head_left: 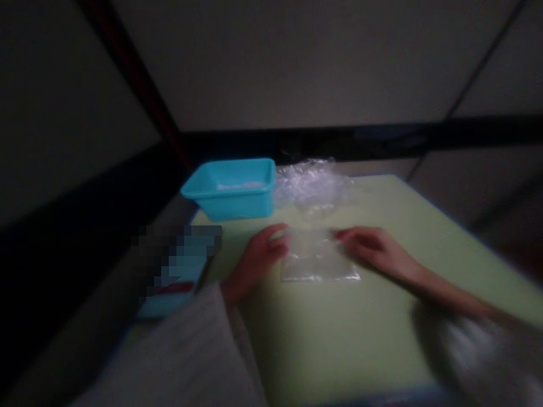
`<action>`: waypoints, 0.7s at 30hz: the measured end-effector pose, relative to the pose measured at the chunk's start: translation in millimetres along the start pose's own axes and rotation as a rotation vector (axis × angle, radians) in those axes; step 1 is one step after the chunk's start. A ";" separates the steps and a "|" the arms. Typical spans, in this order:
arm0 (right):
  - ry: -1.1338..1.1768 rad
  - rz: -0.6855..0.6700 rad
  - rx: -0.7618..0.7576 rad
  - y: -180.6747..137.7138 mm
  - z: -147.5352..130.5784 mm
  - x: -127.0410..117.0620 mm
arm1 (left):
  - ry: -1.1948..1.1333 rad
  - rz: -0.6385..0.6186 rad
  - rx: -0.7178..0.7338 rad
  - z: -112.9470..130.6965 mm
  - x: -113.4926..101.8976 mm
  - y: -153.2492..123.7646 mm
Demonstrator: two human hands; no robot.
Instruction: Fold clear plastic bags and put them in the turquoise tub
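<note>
A clear plastic bag [319, 261] lies on the yellow-green table top in front of me, its lower edge catching the light. My left hand [268, 249] is at the bag's upper left side, thumb and fingers closed on that edge. At the opposite upper corner, my right hand [368, 246] pinches the bag between its fingertips. Motion blur softens both sets of fingertips. Behind the bag is a crumpled heap of clear plastic [316, 183], apart from both hands.
A turquoise plastic basket [240, 206] with something pale inside stands at the table's far left. A light-blue item [180, 271], partly pixelated, lies along the left edge. The yellow-green table [331, 345] narrows toward a dark gap below pale panels [297, 68].
</note>
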State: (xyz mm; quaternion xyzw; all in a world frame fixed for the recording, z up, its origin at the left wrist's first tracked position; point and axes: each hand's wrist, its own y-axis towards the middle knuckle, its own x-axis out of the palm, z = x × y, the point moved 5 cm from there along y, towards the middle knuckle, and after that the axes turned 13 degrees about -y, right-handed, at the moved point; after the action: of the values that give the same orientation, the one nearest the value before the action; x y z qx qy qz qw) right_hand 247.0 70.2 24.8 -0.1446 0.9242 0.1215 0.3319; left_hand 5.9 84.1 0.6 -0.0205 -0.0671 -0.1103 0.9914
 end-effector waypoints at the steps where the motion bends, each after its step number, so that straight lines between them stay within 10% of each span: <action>1: -0.056 0.012 -0.041 -0.5 -0.6 -0.1 | -0.014 -0.013 0.013 -1.7 0.2 1.1; 12: -0.456 0.039 -0.267 -5.6 -10.9 4.3 | 0.100 -0.058 0.127 -16.4 0.9 6.7; 16: -0.573 0.087 -0.306 -7.9 -16.5 2.0 | 0.443 -0.019 0.377 1.9 5.6 -3.5; 21: -0.756 -0.006 -0.452 -21.9 -34.9 21.2 | 0.837 -0.278 0.500 12.7 36.1 -29.5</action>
State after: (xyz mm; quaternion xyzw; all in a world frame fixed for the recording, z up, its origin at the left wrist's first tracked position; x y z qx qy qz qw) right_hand 218.8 34.7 34.5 -0.1617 0.6877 0.3639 0.6071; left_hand 32.6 48.3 19.0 0.2724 0.3094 -0.2203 0.8840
